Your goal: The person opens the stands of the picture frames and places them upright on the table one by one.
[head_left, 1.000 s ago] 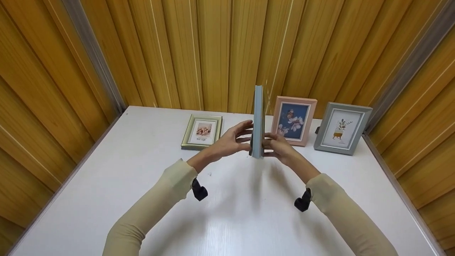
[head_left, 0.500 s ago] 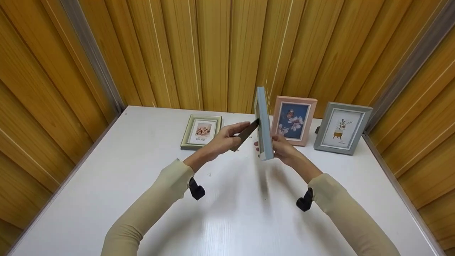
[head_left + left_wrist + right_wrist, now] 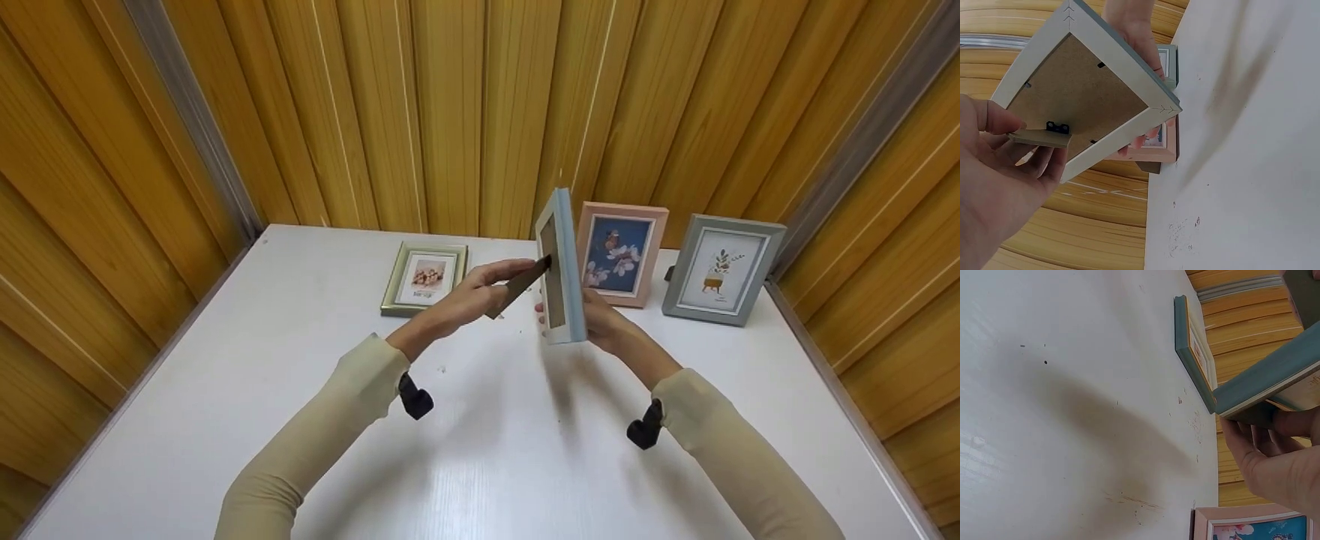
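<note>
A light blue photo frame [image 3: 574,274] is held up over the table, its back turned toward the left. My right hand [image 3: 609,324] grips it by the side, thumb on the front face in the right wrist view and fingertips showing past the edge in the left wrist view. My left hand [image 3: 459,301] pinches the frame's stand leg [image 3: 519,288] between thumb and fingers. That leg stands out at an angle from the brown backing board [image 3: 1086,81], joined by a small black hinge [image 3: 1057,127]. The frame's picture is mostly hidden.
On the white table [image 3: 337,420], a gold frame [image 3: 399,279] lies face up at the back left. A pink frame [image 3: 654,259] and a grey-green frame [image 3: 757,277] stand upright at the back right. Wood-look panels [image 3: 450,112] wall the table's back and sides.
The blue frame has turned from edge-on to show its back and has shifted slightly right. Its stand leg has swung out from the backing in my left hand.
</note>
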Available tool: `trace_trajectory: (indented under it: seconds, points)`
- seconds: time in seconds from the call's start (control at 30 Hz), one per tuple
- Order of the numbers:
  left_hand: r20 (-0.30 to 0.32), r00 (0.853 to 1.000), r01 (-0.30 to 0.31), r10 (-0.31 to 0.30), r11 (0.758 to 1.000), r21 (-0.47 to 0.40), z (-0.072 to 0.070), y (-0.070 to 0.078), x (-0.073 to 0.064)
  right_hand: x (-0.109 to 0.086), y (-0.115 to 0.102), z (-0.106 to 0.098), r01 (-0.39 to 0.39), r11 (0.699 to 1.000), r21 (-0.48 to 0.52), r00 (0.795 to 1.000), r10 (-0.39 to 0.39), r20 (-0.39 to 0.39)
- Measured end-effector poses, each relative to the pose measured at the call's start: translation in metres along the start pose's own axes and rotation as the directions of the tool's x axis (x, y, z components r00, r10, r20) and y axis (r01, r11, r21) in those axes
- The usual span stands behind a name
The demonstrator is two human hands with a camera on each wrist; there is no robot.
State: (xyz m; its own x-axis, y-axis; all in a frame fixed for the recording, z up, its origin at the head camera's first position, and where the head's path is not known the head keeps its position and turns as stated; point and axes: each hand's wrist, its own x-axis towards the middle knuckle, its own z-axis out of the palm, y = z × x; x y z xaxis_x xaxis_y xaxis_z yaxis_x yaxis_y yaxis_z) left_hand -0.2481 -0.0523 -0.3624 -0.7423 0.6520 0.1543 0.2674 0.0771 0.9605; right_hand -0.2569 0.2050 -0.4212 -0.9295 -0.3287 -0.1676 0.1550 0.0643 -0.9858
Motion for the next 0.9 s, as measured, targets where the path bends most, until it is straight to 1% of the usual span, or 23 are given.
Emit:
trace_trajectory:
  seconds: [0.17,0.23,0.3,0.37,0.43,0.47,0.6,0.7,0.77,0.9]
  points:
    - [-0.001,0.999,-0.033,0.033,0.997,0.066,0.003,0.003,0.001,0.0,-0.006,0.003,-0.05,0.998,-0.022,0.998,0.049,-0.044]
    - [-0.017,0.998,-0.054,0.057,0.991,0.119,0.004,0.004,0.001,0.0,-0.008,0.003,-0.065,0.998,-0.026,0.996,0.064,-0.07]
    - [-0.048,0.995,-0.082,0.091,0.982,0.169,0.006,0.005,0.001,0.0,-0.008,0.003,-0.063,0.998,-0.029,0.994,0.06,-0.088]
    - [-0.093,0.986,-0.116,0.139,0.968,0.221,0.007,0.006,0.002,0.0,-0.008,0.002,-0.045,0.999,-0.02,0.994,0.043,-0.104]
    - [-0.137,0.975,-0.139,0.177,0.959,0.247,0.009,0.008,0.002,0.001,-0.007,0.002,-0.023,1.0,-0.008,0.994,0.022,-0.108]
    - [-0.157,0.97,-0.141,0.184,0.958,0.251,0.01,0.009,0.002,0.001,-0.007,0.002,-0.015,1.0,-0.001,0.993,0.015,-0.117]
    - [-0.213,0.96,-0.124,0.18,0.96,0.252,0.013,0.011,0.002,0.001,-0.006,0.001,-0.01,1.0,0.013,0.985,0.012,-0.17]
    - [-0.252,0.954,-0.093,0.164,0.958,0.272,0.013,0.009,0.001,0.003,-0.007,0.0,-0.01,1.0,0.017,0.975,0.013,-0.222]
    - [-0.276,0.951,-0.064,0.142,0.96,0.273,0.012,0.007,0.001,0.005,-0.007,0.0,-0.001,1.0,0.031,0.967,0.009,-0.254]
    - [-0.321,0.942,-0.025,0.1,0.973,0.23,0.01,0.0,0.001,0.007,-0.007,0.0,0.026,0.997,0.067,0.953,-0.005,-0.303]
